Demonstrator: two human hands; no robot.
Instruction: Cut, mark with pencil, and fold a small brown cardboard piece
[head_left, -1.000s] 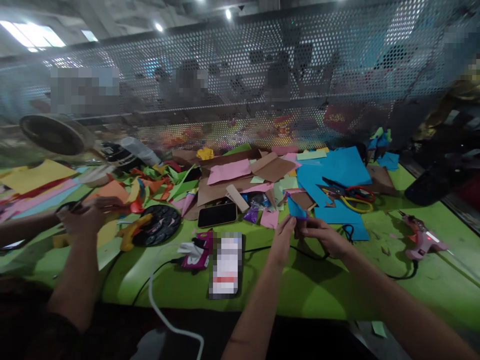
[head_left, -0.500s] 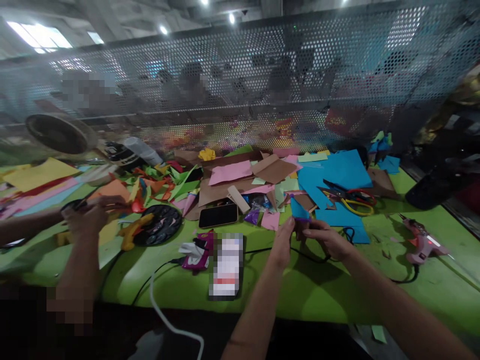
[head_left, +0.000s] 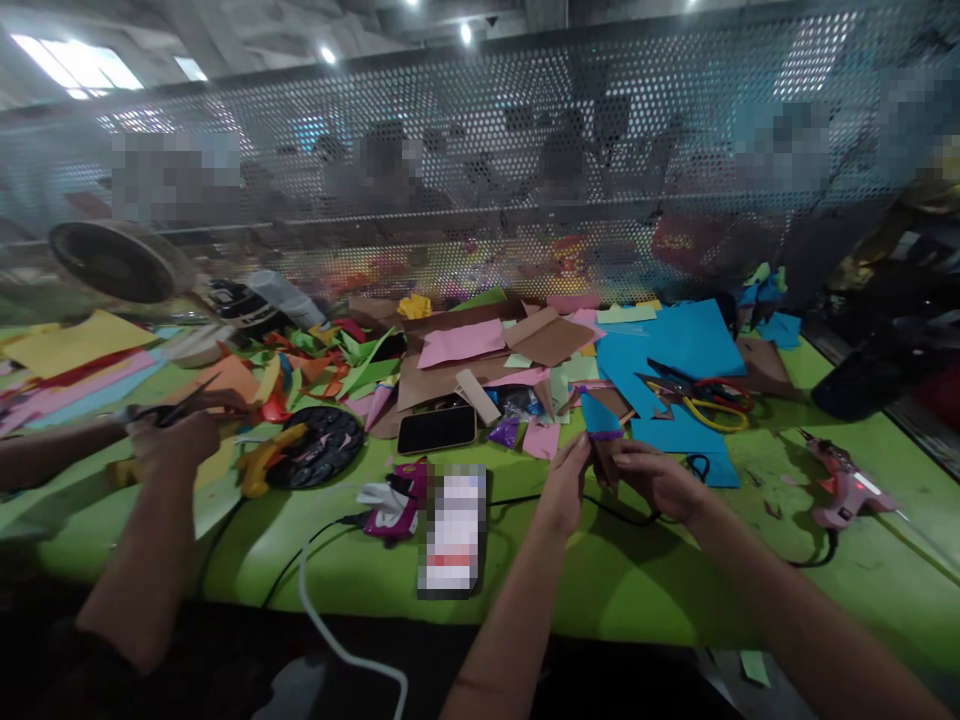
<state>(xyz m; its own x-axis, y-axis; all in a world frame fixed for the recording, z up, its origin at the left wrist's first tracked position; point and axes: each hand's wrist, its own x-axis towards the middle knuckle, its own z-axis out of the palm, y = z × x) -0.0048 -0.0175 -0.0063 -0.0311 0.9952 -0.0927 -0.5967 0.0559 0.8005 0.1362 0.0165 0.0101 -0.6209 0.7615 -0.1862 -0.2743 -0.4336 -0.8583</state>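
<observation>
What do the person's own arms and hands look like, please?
The left hand and right hand wear no gloves. Both arms are bare down to the picture's lower edge, with no sleeve showing. No watch, bracelet or ring is visible, though the picture is soft.

Left hand (head_left: 564, 487): bare, fingers uncovered.
Right hand (head_left: 655, 481): bare, fingers uncovered too.
Forearms: bare from the wrists back, along the whole length in sight.
</observation>
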